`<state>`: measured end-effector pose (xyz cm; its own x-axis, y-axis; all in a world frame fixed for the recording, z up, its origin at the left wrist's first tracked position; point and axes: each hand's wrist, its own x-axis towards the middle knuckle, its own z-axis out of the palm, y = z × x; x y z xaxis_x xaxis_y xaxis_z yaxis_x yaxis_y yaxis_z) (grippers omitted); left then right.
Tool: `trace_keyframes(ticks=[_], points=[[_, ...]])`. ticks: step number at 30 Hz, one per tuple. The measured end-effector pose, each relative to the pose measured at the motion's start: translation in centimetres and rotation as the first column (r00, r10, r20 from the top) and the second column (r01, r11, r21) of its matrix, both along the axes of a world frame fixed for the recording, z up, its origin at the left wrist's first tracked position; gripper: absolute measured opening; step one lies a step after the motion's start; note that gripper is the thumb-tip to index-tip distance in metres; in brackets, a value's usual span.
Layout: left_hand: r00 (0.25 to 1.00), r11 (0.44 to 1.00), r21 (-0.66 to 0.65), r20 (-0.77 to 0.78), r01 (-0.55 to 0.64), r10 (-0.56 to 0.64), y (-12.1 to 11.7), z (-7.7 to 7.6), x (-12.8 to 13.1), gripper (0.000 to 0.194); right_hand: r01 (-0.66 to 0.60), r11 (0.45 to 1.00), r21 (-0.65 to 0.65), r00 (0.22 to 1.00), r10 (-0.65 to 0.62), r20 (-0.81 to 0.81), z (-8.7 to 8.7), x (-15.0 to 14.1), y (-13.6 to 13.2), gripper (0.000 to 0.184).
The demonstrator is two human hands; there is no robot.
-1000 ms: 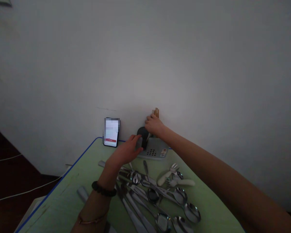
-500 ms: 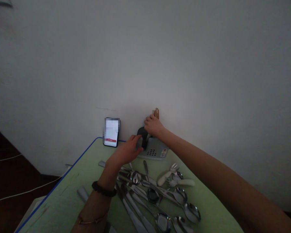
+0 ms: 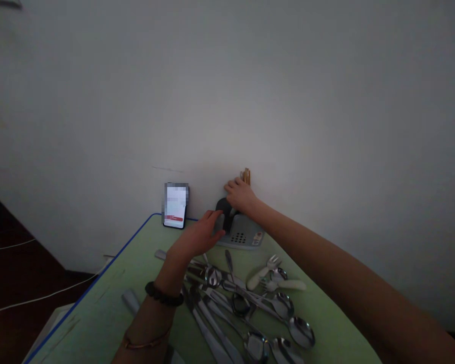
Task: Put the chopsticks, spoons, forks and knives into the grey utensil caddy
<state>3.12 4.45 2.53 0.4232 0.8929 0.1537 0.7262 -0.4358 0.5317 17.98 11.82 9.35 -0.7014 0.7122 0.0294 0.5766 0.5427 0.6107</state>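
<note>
A grey cutlery holder (image 3: 246, 230) with round drain holes and a dark section stands at the far edge of the table, close to the wall. My left hand (image 3: 202, 233) grips its left side, thumb and fingers apart around the edge. Above the holder, my right hand (image 3: 239, 194) reaches over the top with its fingers curled down; what they hold, if anything, is hidden. Wooden chopsticks (image 3: 247, 176) stick up just behind that hand. Nearer to me lies a loose heap of metal spoons (image 3: 301, 331), knives (image 3: 205, 326) and forks (image 3: 273, 262), some with white handles.
A lit phone (image 3: 175, 206) leans on the wall to the left of the holder. The pale green table (image 3: 94, 308) has a blue edge. A white cable (image 3: 41, 298) runs along the left side. The wall rises directly behind the holder.
Both hands keep almost the same place at the holder. The whole view has shifted very slightly; the cutlery lies as before.
</note>
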Motion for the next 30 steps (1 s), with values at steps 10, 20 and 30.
trace_keyframes(ticks=[10, 20, 30], points=[[1.000, 1.000, -0.006, 0.006, 0.003, -0.003, -0.1, 0.0, 0.0, 0.054, -0.022, 1.000, -0.009, 1.000, 0.023, 0.008, -0.1, 0.4, 0.0, 0.025], [1.000, 1.000, 0.018, 0.013, 0.004, -0.004, -0.1, -0.1, 0.0, 0.052, -0.070, 0.997, 0.017, 0.984, 0.072, -0.165, 2.0, 1.9, -4.0, 0.020], [0.997, 0.968, 0.241, -0.020, -0.066, 0.073, -3.3, 1.8, 3.3, 0.041, 0.360, 0.619, -0.698, 0.579, -0.735, -0.353, -4.9, 14.0, -14.7, 0.031]])
